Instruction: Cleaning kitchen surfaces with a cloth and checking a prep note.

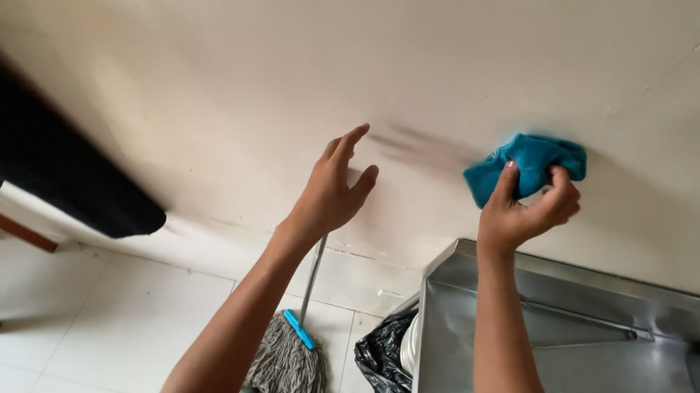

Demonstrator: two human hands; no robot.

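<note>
Right hand (526, 211) gripping teal cloth (526, 167), mop (291, 364) below

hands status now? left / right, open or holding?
Left hand: open, fingers spread, holding nothing, against the cream wall.
Right hand: closed on a teal cloth, pressing it to the wall.

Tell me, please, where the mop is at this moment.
In the head view, the mop stands at bottom centre, leaning on the wall below the left hand, beside the black bag.
</note>
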